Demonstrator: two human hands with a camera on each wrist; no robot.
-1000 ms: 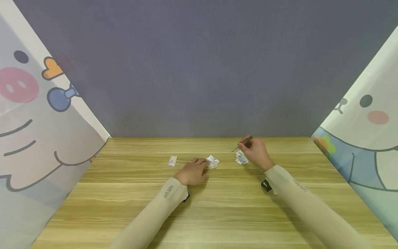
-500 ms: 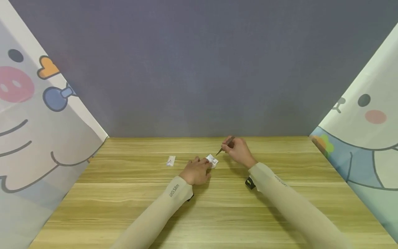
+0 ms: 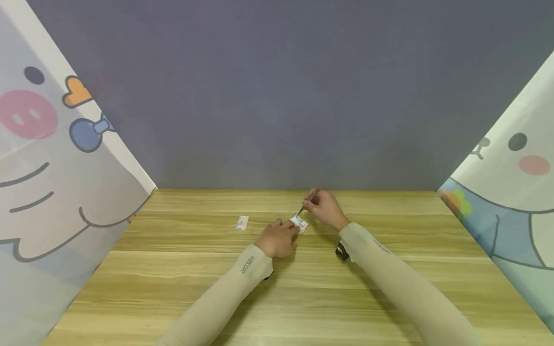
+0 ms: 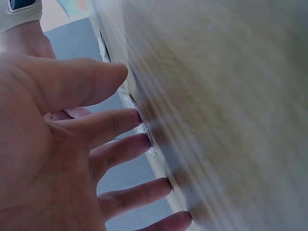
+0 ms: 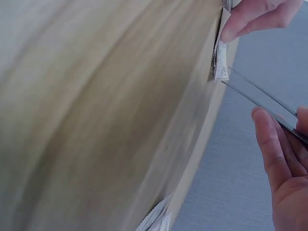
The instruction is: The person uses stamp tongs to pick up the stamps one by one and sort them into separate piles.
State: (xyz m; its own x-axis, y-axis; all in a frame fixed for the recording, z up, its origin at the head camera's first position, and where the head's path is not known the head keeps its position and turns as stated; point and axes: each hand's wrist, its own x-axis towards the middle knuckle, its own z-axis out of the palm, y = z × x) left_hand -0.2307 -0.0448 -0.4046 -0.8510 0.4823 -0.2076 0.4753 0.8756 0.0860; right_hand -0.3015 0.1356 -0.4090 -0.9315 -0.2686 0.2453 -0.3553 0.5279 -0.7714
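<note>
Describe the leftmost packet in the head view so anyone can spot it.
On the wooden table, find the left hand. Beyond it and to its left lies one small, flat, pale packet. Unlike the white packets that hand touches, it lies alone, touched by neither hand.

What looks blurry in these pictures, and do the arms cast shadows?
Head view: both sleeves cast soft shadows on the tabletop; left wrist view: tabletop smeared, the left hand clearer; right wrist view: tabletop blurred, the tweezers crisper.
</note>
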